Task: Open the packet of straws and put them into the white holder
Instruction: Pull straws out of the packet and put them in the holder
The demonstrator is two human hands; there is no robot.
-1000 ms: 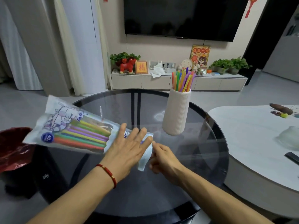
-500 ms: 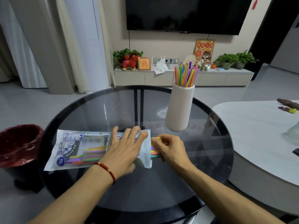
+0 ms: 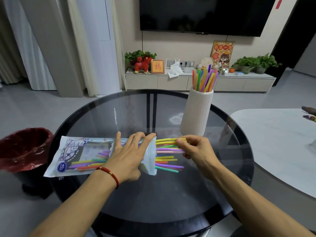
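Observation:
The straw packet (image 3: 82,155) lies flat on the round glass table (image 3: 153,194), its open end to the right. My left hand (image 3: 130,154) presses flat on the packet near that end. Several coloured straws (image 3: 167,158) stick out of the opening onto the glass. My right hand (image 3: 195,149) pinches the upper ones of these straws between fingers and thumb. The ribbed white holder (image 3: 196,113) stands upright behind my right hand, with several straws standing in it.
A dark red-lined bin (image 3: 22,149) stands on the floor left of the table. A white table (image 3: 280,142) sits close on the right. A TV cabinet with plants and ornaments runs along the far wall.
The packet came down from the air to lie flat on the glass. My left hand now presses it, and my right hand has drawn the straws partway out to the right.

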